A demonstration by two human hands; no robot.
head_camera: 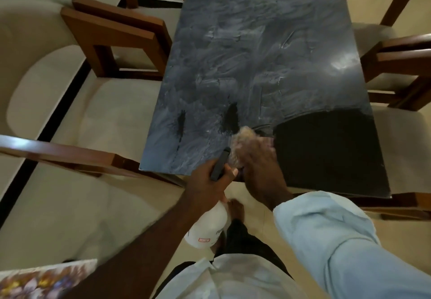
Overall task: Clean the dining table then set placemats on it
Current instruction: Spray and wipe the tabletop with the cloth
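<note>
White bottle: red label, unreadable.

Cushioned wooden chairs, beige floor

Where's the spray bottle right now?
Head view, lower centre: the spray bottle is gripped by the left hand just off the near edge of the table, beside the right hand pressing the cloth.
</note>
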